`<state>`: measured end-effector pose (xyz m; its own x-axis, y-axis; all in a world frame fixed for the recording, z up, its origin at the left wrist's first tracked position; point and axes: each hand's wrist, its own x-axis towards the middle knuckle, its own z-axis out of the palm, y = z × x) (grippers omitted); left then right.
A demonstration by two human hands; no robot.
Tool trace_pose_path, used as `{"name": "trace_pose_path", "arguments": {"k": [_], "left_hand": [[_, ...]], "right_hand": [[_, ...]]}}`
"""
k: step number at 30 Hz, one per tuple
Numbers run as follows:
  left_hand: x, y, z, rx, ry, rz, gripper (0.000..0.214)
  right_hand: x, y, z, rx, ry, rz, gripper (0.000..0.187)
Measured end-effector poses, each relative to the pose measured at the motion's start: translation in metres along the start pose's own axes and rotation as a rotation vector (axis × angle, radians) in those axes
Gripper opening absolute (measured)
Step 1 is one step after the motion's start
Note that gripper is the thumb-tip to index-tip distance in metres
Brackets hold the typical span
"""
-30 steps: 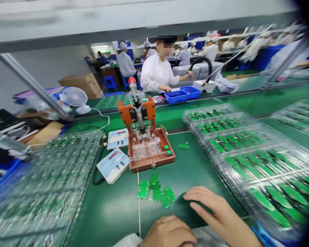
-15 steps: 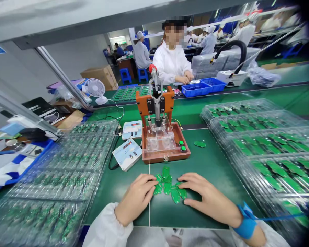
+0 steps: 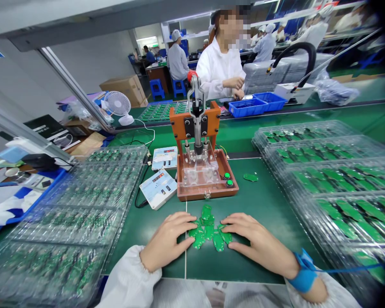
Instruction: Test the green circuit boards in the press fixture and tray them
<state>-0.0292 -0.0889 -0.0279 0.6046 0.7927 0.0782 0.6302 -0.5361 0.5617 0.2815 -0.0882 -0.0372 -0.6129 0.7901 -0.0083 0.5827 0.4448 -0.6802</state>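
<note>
Several small green circuit boards (image 3: pixel 208 232) lie in a loose, overlapping cluster on the green table mat. At the cluster's left edge is my left hand (image 3: pixel 167 239), palm down, its thumb apart from the fingers and its fingertips at the nearest boards. My right hand (image 3: pixel 256 241), wearing a blue wrist strap (image 3: pixel 303 273), rests at the right edge with fingers spread, fingertips touching a board there. Neither hand has a board lifted. Just beyond the cluster stands a test fixture (image 3: pixel 197 149) with an orange frame, a red-tipped lever and two green buttons.
A single board (image 3: pixel 250 177) lies right of the fixture. Two display boxes (image 3: pixel 158 188) sit left of it. Clear trays of boards are stacked at left (image 3: pixel 115 205) and right (image 3: pixel 295 188). Across the bench a co-worker (image 3: pixel 223 70) stands behind blue bins (image 3: pixel 248 108).
My left thumb and fingers have spread apart, and the boards beside them have shifted slightly. My right hand stays nearly in place. The co-worker's hands have come up a little.
</note>
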Motion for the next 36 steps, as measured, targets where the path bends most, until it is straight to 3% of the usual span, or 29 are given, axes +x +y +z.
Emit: {"name": "trace_pose_path", "arguments": {"k": [6,10,13,16,19,22,30,36], "left_hand": [[-0.001,-0.002,-0.002,-0.070,0.078,-0.014,0.027],[0.004,0.005,-0.019,-0.106,0.199,0.002,0.022],[0.025,0.006,-0.037,-0.082,0.332,0.033,0.016],[0.060,-0.002,-0.051,-0.024,0.446,0.034,0.014],[0.091,-0.015,-0.056,0.019,0.473,0.031,0.014],[0.105,-0.024,-0.054,0.020,0.427,0.016,0.017],[0.102,-0.026,-0.048,0.026,0.404,0.022,0.015],[0.100,-0.024,-0.042,0.055,0.469,0.074,0.013]], "right_hand": [[0.000,0.002,-0.005,0.072,0.029,-0.013,0.033],[0.003,-0.001,-0.025,0.107,0.194,-0.034,0.029],[0.028,-0.005,-0.045,0.090,0.358,-0.088,0.027],[0.070,-0.004,-0.060,0.010,0.460,-0.156,0.025],[0.109,0.002,-0.068,-0.055,0.468,-0.203,0.025],[0.128,0.009,-0.069,-0.075,0.437,-0.226,0.027],[0.126,0.014,-0.060,-0.120,0.409,-0.236,0.021],[0.122,0.009,-0.057,-0.169,0.420,-0.254,0.024]]}}
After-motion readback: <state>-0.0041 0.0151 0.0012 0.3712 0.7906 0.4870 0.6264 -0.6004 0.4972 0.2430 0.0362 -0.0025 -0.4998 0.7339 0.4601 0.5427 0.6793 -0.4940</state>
